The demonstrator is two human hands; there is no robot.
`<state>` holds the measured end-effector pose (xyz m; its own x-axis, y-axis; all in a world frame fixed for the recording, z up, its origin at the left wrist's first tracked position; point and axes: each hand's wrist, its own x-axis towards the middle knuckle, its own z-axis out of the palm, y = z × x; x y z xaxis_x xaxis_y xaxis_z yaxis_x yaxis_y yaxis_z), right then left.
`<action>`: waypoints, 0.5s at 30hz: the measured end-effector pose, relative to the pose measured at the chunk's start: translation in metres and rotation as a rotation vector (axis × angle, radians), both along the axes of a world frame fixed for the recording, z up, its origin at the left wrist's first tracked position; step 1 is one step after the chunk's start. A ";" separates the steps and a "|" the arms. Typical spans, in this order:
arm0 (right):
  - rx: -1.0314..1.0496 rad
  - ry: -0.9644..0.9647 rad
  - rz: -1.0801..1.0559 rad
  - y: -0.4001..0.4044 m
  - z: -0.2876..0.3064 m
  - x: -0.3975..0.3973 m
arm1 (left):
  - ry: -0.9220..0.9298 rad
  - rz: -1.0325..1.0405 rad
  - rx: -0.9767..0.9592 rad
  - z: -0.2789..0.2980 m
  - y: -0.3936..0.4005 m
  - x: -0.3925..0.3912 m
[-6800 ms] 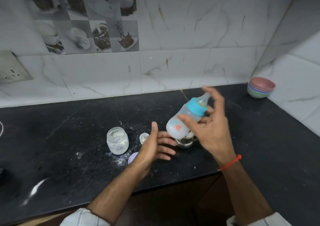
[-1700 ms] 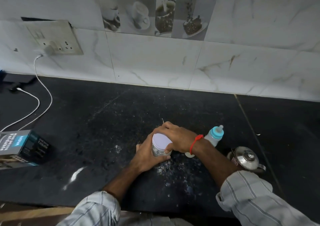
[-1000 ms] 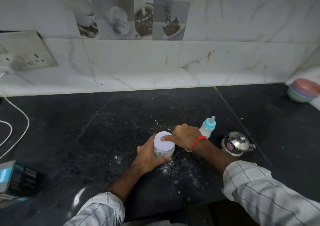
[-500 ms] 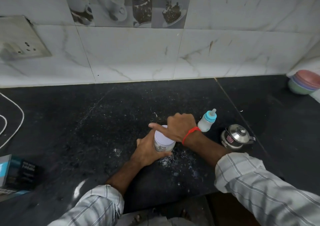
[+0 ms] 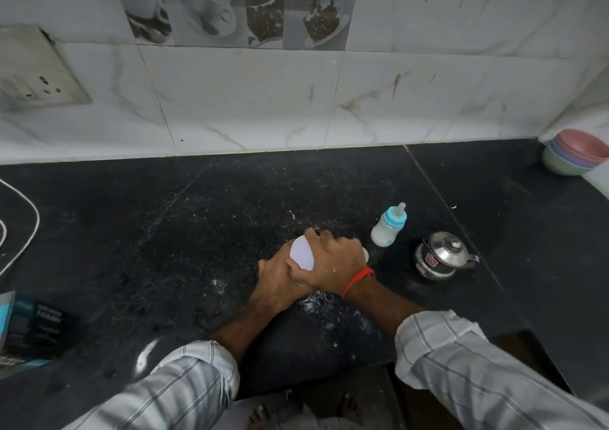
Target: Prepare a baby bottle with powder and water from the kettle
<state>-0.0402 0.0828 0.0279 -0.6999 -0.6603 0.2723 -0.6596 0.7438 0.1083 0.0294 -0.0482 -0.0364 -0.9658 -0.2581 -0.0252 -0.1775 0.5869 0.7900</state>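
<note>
A person in a striped shirt bends over a black stone counter point(image 5: 164, 232), both hands busy with a powder jar point(image 5: 301, 254) near the middle of the worktop. The right hand point(image 5: 333, 266), a red thread at its wrist, is clamped over the jar's white lid, fingers curled down around the rim; the left hand point(image 5: 280, 281) wraps the jar's body from the near side, mostly hidden under the right. Spilled white powder point(image 5: 316, 301) dusts the counter just in front of the jar. The baby bottle point(image 5: 389, 227), capped with a blue collar and clear teat and cloudy white inside, stands upright just to the right of the hands, touched by neither. A small steel kettle point(image 5: 440, 258) with its lid on sits beside the bottle, nearer the counter's edge. Stacked pastel bowls point(image 5: 575, 154) rest in the far right corner; a dark box point(image 5: 33, 330) and a white cable point(image 5: 23, 248) lie at the left, below a wall socket point(image 5: 36, 73) on the marble tiles
</note>
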 end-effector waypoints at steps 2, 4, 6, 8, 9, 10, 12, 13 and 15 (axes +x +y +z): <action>-0.035 -0.045 -0.074 -0.004 -0.001 0.006 | 0.008 0.025 0.003 -0.003 0.004 0.000; -0.045 -0.077 -0.124 -0.006 -0.001 0.012 | 0.013 0.051 -0.018 -0.002 0.008 0.000; -0.053 -0.120 -0.150 -0.007 0.000 0.017 | -0.005 0.044 -0.045 0.000 0.009 0.000; -0.073 -0.167 -0.168 -0.006 0.002 0.018 | -0.032 0.020 -0.068 0.000 0.006 0.000; -0.089 -0.198 -0.179 -0.005 0.002 0.016 | -0.042 0.011 -0.077 -0.004 0.005 -0.002; -0.090 -0.245 -0.199 -0.003 0.004 0.017 | -0.053 0.016 -0.089 -0.001 0.007 -0.001; -0.082 -0.329 -0.212 0.002 0.006 0.016 | -0.065 0.051 -0.123 0.001 0.007 -0.001; -0.093 -0.352 -0.232 0.008 0.006 0.015 | -0.078 0.064 -0.119 0.001 0.006 -0.002; -0.096 -0.283 -0.249 0.017 0.014 0.011 | -0.060 0.058 -0.144 0.010 0.006 0.001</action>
